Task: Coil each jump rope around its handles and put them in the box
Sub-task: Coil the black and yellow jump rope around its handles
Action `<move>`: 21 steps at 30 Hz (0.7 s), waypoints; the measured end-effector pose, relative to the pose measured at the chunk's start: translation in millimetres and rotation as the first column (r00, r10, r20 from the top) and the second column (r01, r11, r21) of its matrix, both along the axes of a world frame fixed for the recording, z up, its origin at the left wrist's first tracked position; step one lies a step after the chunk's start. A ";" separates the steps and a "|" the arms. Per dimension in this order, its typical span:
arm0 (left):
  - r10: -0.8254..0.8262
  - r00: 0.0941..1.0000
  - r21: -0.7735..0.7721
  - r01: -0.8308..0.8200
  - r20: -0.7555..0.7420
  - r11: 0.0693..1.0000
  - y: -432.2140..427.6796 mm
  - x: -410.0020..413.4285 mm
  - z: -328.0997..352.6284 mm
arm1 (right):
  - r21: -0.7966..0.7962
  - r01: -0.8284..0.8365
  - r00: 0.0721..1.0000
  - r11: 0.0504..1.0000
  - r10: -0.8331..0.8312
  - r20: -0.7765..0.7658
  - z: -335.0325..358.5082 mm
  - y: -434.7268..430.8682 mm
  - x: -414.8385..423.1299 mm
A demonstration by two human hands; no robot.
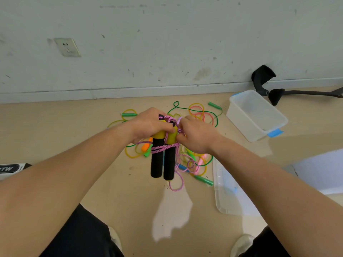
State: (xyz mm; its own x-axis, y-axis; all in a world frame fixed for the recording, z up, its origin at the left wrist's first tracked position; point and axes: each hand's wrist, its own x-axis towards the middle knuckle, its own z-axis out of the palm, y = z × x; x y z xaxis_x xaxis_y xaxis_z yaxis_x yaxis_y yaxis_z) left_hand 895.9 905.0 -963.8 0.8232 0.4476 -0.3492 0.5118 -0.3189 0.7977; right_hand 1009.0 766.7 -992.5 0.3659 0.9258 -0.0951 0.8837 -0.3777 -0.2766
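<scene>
Here my left hand (148,123) grips the two black handles (163,160) together; my right hand (194,135) pinches the pink rope (163,147) wound around them.

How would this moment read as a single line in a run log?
step: coiling pink rope round black handles | left hand: grips handles | right hand: pinches rope | box: no ropes inside

A scuffed pale wall (167,34) fills the upper frame, a socket (67,47) at upper left, baseboard (130,91) meeting beige floor (55,123) below.
</scene>
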 end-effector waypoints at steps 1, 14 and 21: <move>-0.026 1.000 0.057 0.026 -0.015 0.998 0.4 -0.1 -0.7 | -0.025 -0.013 1.000 1.000 0.013 0.002 -1.1 0.1 0.1; -0.117 0.990 0.240 0.134 -0.084 0.962 2.4 0.6 0.1 | 0.034 0.112 0.925 0.993 -0.092 -0.369 -2.0 4.2 8.2; -0.134 0.987 0.206 0.150 -0.087 0.967 -1.8 4.3 -2.2 | -0.090 0.110 0.915 0.990 -0.137 -0.379 0.5 2.6 13.3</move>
